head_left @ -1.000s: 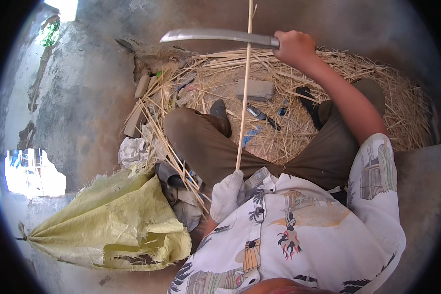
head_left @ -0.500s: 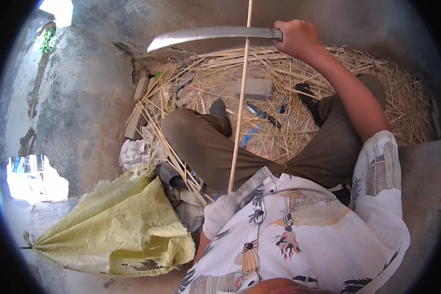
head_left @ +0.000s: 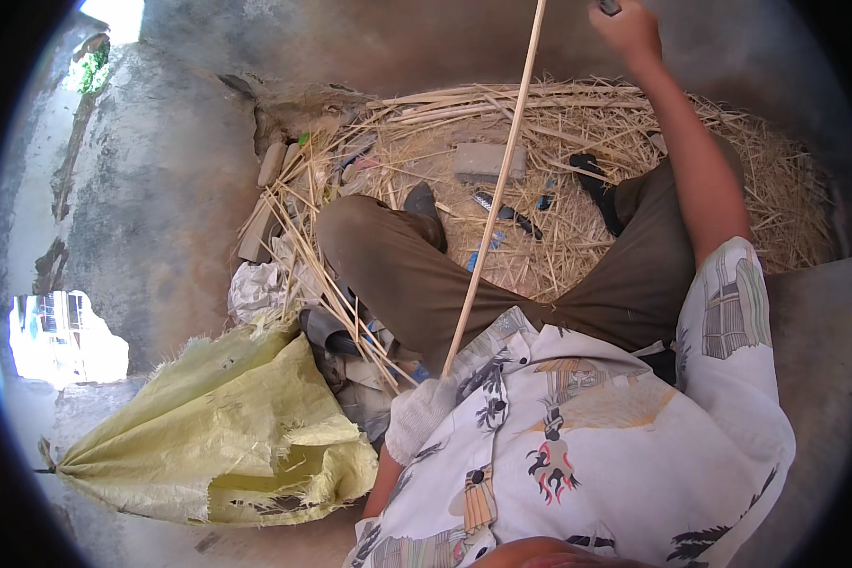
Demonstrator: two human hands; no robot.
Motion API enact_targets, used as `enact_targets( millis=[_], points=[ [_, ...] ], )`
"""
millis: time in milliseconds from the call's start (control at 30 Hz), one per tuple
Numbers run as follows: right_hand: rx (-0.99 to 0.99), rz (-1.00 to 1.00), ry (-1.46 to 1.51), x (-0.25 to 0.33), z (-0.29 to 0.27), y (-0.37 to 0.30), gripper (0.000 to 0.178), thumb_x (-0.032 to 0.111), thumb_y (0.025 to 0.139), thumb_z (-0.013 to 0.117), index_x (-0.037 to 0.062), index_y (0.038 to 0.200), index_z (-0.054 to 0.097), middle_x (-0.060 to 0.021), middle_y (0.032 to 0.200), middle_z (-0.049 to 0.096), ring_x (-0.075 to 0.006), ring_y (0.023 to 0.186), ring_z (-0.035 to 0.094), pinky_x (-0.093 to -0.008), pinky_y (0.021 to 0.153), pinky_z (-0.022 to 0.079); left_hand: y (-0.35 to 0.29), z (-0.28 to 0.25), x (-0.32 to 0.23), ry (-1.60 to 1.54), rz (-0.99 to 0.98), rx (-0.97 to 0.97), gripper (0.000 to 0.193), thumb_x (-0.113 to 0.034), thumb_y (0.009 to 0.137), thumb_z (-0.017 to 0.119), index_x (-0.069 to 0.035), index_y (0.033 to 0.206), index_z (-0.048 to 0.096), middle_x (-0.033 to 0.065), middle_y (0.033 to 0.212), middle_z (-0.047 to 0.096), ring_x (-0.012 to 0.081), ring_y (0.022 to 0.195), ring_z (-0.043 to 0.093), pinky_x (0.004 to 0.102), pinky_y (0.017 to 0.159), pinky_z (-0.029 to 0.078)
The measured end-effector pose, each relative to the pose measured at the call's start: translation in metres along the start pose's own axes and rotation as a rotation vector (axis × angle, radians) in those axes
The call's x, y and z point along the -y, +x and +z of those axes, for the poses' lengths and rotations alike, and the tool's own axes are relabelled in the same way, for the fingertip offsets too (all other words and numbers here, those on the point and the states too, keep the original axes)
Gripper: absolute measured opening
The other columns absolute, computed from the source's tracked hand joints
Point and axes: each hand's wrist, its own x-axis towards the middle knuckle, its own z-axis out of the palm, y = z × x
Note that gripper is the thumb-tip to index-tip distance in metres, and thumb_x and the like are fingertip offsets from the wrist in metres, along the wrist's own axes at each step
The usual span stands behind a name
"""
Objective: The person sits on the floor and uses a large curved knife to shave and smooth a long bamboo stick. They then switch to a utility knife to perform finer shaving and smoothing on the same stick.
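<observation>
Clamping the strip (head_left: 493,213) at its lower end, the gloved left hand (head_left: 421,411) steadies it, slanting above the straw-littered floor (head_left: 540,275) toward its far edge. Keep the right hand (head_left: 629,30), curled round a dark handle (head_left: 610,7), directing strokes away from the left hand.

Right hand (head_left: 628,30) clenches far forward; left hand (head_left: 420,415) curls low.
</observation>
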Motion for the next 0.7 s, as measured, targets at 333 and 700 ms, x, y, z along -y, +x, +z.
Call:
enact_targets(
  millis=[333, 700],
  points=[
    [0.083, -0.860, 0.005, 0.016, 0.009, -0.046, 0.025, 0.024, 0.081, 0.074, 0.0086, 0.072, 0.056, -0.0105, 0.059, 0.057, -0.0351, 0.059, 0.060, -0.0424, 0.056, 0.048, 0.034, 0.024, -0.046, -0.131, 0.081, -0.020, 0.040, -0.034, 0.103, 0.056, -0.008, 0.072, 0.051, 0.0020, 0.061, 0.049, 0.0175, 0.055, 0.047, 0.0359, 0.052, 0.039],
    [0.007, -0.901, -0.020, 0.019, 0.003, -0.045, 0.023, 0.022, 0.075, 0.076, 0.0102, 0.076, 0.057, -0.0089, 0.058, 0.057, -0.0332, 0.058, 0.062, -0.0429, 0.056, 0.051, 0.037, 0.024, -0.051, -0.219, 0.047, -0.023, 0.045, -0.037, 0.104, 0.056, -0.009, 0.068, 0.050, 0.0003, 0.060, 0.047, 0.0150, 0.055, 0.045, 0.0349, 0.051, 0.037]
  ],
)
